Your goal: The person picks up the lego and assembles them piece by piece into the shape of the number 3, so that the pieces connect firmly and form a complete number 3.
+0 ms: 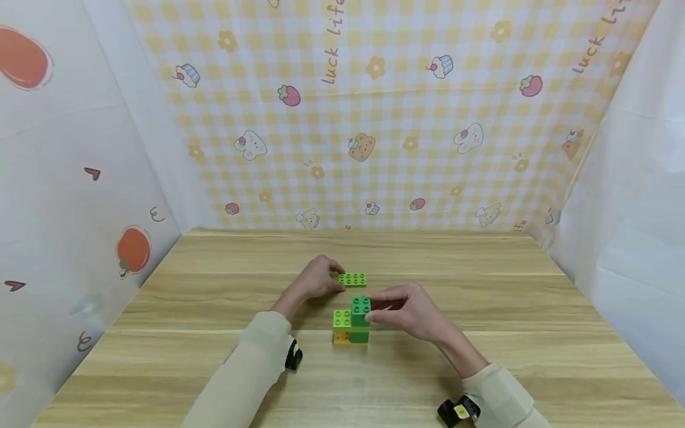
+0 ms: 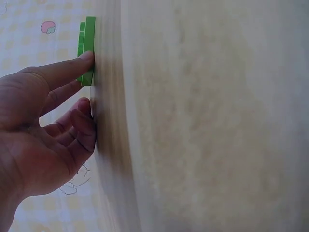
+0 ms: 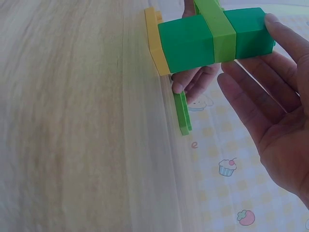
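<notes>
A small stack of toy building bricks stands on the table: an orange plate [image 1: 341, 339] at the bottom, a dark green brick [image 3: 187, 43] on it, a lime green plate [image 1: 342, 320] across that, and another dark green brick [image 1: 361, 306] on top. My right hand [image 1: 409, 312] pinches this top brick from its right side between thumb and fingers, the other fingers extended below. Behind the stack a separate lime green eight-stud plate [image 1: 353, 279] lies flat with its studs up. The left hand [image 1: 320, 277] pinches its left end, thumb on the near side [image 2: 89, 63].
The wood-grain table [image 1: 455, 267] reaches back to a yellow checked cloth [image 1: 374, 119] with printed cartoons. White cloth walls stand at the left [image 1: 96, 148] and right [image 1: 631, 178]. Black wrist cameras sit at both sleeve cuffs.
</notes>
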### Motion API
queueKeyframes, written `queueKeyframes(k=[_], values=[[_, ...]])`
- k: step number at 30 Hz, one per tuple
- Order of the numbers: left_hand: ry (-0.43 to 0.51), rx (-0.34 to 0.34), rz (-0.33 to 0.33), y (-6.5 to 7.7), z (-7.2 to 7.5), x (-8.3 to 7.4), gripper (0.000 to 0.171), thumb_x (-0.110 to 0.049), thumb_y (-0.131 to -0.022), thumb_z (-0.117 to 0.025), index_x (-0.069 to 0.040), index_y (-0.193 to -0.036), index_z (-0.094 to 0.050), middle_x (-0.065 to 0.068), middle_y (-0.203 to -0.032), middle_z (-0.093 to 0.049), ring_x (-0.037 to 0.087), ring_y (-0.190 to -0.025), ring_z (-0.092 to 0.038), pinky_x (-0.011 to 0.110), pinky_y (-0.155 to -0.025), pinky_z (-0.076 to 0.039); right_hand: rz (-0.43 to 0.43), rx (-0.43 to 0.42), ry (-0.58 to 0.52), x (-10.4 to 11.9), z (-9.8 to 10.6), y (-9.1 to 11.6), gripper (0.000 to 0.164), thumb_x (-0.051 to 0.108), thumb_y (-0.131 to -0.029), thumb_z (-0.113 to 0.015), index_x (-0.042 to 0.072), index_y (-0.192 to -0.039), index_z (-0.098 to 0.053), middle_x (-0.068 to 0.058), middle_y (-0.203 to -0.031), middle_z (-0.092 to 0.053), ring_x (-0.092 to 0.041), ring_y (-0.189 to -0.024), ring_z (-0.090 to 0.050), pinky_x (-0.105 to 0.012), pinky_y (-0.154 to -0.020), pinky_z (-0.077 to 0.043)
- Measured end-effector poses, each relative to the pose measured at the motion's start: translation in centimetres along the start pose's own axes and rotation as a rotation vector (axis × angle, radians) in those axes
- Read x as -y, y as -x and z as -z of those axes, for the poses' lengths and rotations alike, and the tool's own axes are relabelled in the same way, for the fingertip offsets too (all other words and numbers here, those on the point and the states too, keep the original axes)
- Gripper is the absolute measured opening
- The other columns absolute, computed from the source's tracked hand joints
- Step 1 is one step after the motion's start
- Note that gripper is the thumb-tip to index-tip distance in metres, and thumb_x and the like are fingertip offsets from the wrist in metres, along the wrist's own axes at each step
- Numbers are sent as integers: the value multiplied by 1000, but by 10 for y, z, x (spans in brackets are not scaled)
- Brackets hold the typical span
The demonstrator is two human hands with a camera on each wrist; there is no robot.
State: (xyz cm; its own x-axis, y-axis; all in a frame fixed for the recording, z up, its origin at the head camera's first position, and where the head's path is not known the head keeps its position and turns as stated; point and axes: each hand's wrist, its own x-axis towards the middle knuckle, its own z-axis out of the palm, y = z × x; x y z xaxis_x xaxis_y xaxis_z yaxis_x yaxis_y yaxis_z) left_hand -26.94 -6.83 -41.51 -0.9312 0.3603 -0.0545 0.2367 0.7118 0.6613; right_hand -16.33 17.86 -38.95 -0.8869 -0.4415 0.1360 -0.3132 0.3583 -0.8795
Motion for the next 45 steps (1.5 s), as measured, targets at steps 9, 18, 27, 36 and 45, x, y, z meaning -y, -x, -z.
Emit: queueKeyframes(k=[9,18,27,36,45], values=[[111,-18,23,7,4,5,33,-14,-90,-83,-5,-121,-75,8,-113,-74,22,-105,-68,38,-93,-57,9,5,8,2,-1,0,36,26,-90,-86,6,-119,-80,-9,-107,-81,-17,-90,-76,-27,-75,-62],[247,-52,40,22,18,0,34,-17,-92,-81,-6,-123,-75,8,-113,-74,19,-94,-70,32,-77,-57,-2,5,0,3,-1,1,37,25,-90,-86,4,-121,-79,-11,-109,-81,-20,-93,-77,-27,-76,-62],[287,-62,-43,43,31,-10,37,-25,-90,-83,-9,-122,-75,4,-110,-76,17,-99,-69,33,-85,-57,2,6,-4,3,-1,0,37,25,-90,-86,4,-121,-79,-10,-108,-81,-21,-93,-77,-27,-76,-62],[401,-15,-80,59,40,-17,36,-22,-89,-84,-8,-120,-75,6,-106,-76,18,-94,-68,33,-77,-56,8,10,-20,2,0,0,36,22,-91,-85,3,-121,-78,-12,-110,-81,-19,-94,-77,-28,-77,-63],[433,-4,-88,69,45,-19,34,-20,-89,-85,-7,-118,-75,6,-101,-76,16,-88,-68,35,-69,-56,-2,13,-41,2,-1,0,37,22,-90,-85,3,-121,-78,-14,-111,-80,-22,-92,-77,-28,-77,-63]])
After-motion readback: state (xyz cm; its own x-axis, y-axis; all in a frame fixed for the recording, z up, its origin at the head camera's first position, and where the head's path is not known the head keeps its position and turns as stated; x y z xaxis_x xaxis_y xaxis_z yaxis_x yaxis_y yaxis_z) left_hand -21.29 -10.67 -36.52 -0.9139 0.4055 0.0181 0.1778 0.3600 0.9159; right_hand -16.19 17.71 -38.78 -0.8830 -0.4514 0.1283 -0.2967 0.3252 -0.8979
